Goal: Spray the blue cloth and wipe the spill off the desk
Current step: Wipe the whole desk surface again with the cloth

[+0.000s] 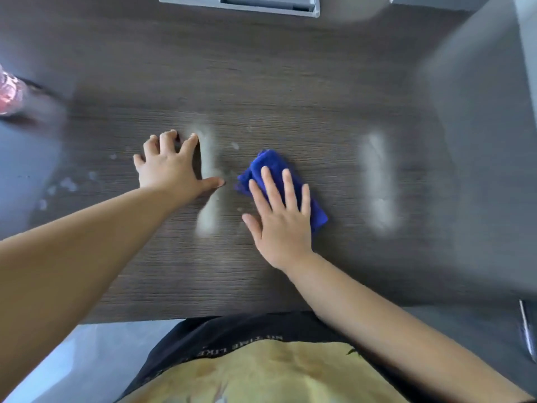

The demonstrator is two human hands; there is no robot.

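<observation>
A folded blue cloth (270,170) lies on the dark wood-grain desk (290,97), near its middle. My right hand (279,219) presses flat on the cloth with fingers spread, covering its near half. My left hand (168,164) rests on the desk to the cloth's left, fingers apart, holding nothing. Pale wet streaks (207,181) run beside my left hand, and another streak (377,181) lies to the right. Small droplets (68,184) dot the desk's left part.
A pink-patterned bottle (10,94) stands at the left edge, blurred. A grey tray-like fitting (241,2) sits at the desk's far edge. A grey panel (479,141) rises on the right. The desk's near edge is at my waist.
</observation>
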